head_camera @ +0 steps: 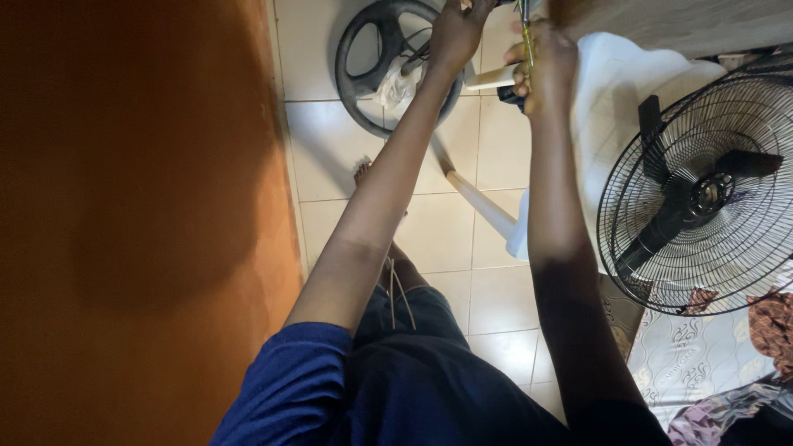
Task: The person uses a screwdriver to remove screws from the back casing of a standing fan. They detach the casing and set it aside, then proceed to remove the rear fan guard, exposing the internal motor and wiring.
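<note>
Head view, looking down past both arms to a tiled floor (462, 248).

Left hand (457, 31) sat at top centre of the frame, fingers curled and closed on something at the top edge; what it gripped was cut off by the frame. Right hand (541, 70) was just to its right, fingers closed around a thin yellow-green tool shaft (526, 41), probably a screwdriver, held near upright. Just beside that hand lay the end of a white pole (489, 80). A second white tube (483, 202) ran diagonally down across mid-frame.

The round dark fan base (357, 62) lay on the tiles at upper centre-left, below the left hand, with a crumpled plastic bag (396, 87) and some wires inside its ring. The fan head with wire grille (702, 194) lay at right, resting partly on a white sheet (611, 99).

Risks, as judged:
1. The tool tip could slip off whatever it was working on, since both hands worked at full arm reach; the tip was out of view.
2. The bare foot (363, 173) stood on the tiles just under the hands; a dropped tool or pole would land near it.
3. The loose wires in the base could snag.

Room: an orange wall (140, 206) closed the whole left of the frame. The fan head and patterned cloth (702, 355) crowded the right. Bare tile remained only in a narrow strip at centre.
</note>
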